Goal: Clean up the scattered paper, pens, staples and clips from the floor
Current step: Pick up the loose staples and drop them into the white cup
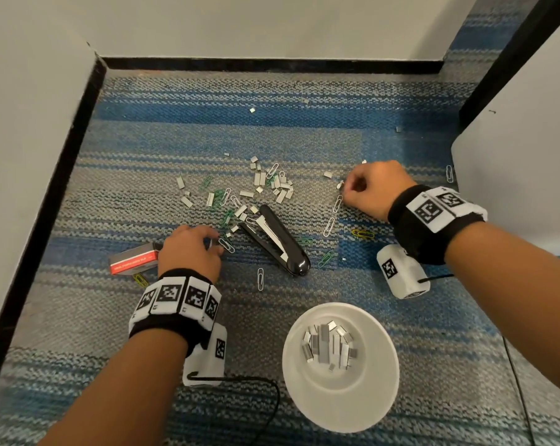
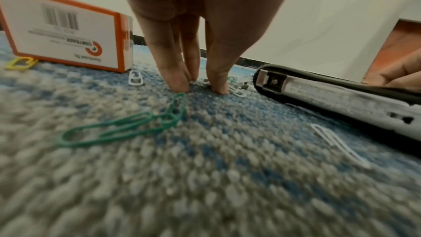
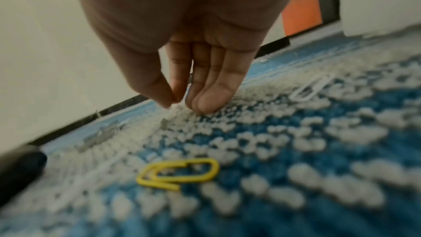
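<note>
Silver staple strips (image 1: 272,185) and green, white and yellow paper clips lie scattered on the striped carpet around an opened black stapler (image 1: 278,243). My left hand (image 1: 216,247) points down, its fingertips (image 2: 182,86) touching the carpet beside linked green clips (image 2: 127,127) and small staple bits; I see nothing gripped between them. At the right, thumb and forefinger of my right hand (image 1: 342,187) meet on a small staple piece (image 1: 339,185) at carpet level, and they also meet in the right wrist view (image 3: 176,101). A white bowl (image 1: 336,400) near me holds several staple strips.
A red and white staple box (image 1: 134,260) lies just left of my left hand. A yellow clip (image 3: 180,172) and white clips (image 1: 329,226) lie below my right hand. Walls with black skirting close the left and back; a white panel (image 1: 513,156) stands at right.
</note>
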The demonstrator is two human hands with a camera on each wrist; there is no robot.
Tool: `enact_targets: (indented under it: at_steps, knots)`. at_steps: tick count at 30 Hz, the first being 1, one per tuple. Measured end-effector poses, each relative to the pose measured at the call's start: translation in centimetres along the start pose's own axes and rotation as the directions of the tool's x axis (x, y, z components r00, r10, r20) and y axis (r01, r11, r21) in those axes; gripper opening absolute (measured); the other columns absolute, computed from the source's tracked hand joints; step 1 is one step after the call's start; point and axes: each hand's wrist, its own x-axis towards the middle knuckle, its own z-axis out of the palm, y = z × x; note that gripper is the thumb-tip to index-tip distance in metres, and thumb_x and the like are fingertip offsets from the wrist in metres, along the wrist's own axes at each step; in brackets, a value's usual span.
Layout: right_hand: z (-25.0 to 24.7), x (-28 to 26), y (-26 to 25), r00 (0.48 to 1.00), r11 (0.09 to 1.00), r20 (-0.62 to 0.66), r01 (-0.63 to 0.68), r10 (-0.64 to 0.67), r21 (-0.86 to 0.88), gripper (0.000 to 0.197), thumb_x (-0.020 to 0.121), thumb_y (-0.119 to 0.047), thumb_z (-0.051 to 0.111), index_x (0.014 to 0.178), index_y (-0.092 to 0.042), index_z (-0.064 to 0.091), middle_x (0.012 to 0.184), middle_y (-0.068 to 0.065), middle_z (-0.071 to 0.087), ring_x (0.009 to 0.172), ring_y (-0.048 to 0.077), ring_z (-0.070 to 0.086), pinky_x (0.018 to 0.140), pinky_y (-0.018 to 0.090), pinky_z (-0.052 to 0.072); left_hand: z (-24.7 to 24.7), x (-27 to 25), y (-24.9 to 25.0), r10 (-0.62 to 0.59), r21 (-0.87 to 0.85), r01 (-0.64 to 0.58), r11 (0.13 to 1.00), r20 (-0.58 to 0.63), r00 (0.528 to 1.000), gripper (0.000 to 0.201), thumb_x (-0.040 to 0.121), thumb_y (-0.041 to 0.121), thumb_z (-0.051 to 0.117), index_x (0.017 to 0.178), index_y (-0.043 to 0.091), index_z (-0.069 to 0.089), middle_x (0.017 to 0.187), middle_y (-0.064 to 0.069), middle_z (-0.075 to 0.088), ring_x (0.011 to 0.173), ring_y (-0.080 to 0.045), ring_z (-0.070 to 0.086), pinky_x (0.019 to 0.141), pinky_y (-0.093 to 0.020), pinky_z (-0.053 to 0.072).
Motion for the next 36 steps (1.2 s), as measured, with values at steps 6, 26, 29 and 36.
enact_targets:
  at_steps: [6,26,29,36]
  knots:
    - [-0.4,2.0,0.1,0.99,0.891,0.02,-0.134,0.14,0.434,0.023,0.083,-0.007,0.051,0.064,-0.019,0.046,0.06,0.008,0.055,0.057,0.025,0.054,0.063,0.034,0.045,-0.2,0.5,-0.9,0.01,-0.131,-0.012,0.991,-0.016,1.0,0.007,0.082,0.014,0.063,0.084,0.02,0.067,0.086,-0.002,0.069,0.075,-0.019,0.058,0.073,-0.025,0.042]
    - [-1.0,0.5,1.2,0.964,0.673,0.168,-0.263,0.205,0.691,0.03,0.079,0.011,0.037,0.065,-0.015,0.044,0.059,0.007,0.042,0.048,0.016,0.034,0.045,0.022,0.023,0.7,1.6,-1.0,-0.183,-0.422,0.255,0.87,0.203,0.962,0.03,0.07,0.032,0.042,0.071,0.005,0.054,0.073,-0.015,0.051,0.074,-0.03,0.048,0.073,-0.038,0.042]
    - [-0.4,-0.2,1.7,0.991,0.955,0.129,-0.071,0.034,0.288,0.008,0.081,-0.017,0.067,0.08,-0.02,0.06,0.067,-0.003,0.055,0.058,0.01,0.048,0.059,0.023,0.038,0.4,1.4,-0.9,-0.258,-0.558,0.356,0.749,0.25,0.933,0.022,0.064,0.032,0.046,0.057,0.011,0.047,0.059,-0.012,0.04,0.057,-0.029,0.038,0.054,-0.04,0.038]
    - [1.1,-0.8,1.0,0.995,0.996,0.055,0.087,-0.085,-0.035,0.003,0.081,-0.02,0.066,0.084,-0.021,0.065,0.061,-0.013,0.049,0.068,0.013,0.051,0.067,0.017,0.031,0.3,2.2,-0.9,-0.214,-0.707,0.349,0.615,0.276,0.937,0.026,0.071,0.03,0.065,0.058,0.018,0.045,0.055,-0.003,0.034,0.044,-0.019,0.035,0.045,-0.02,0.03]
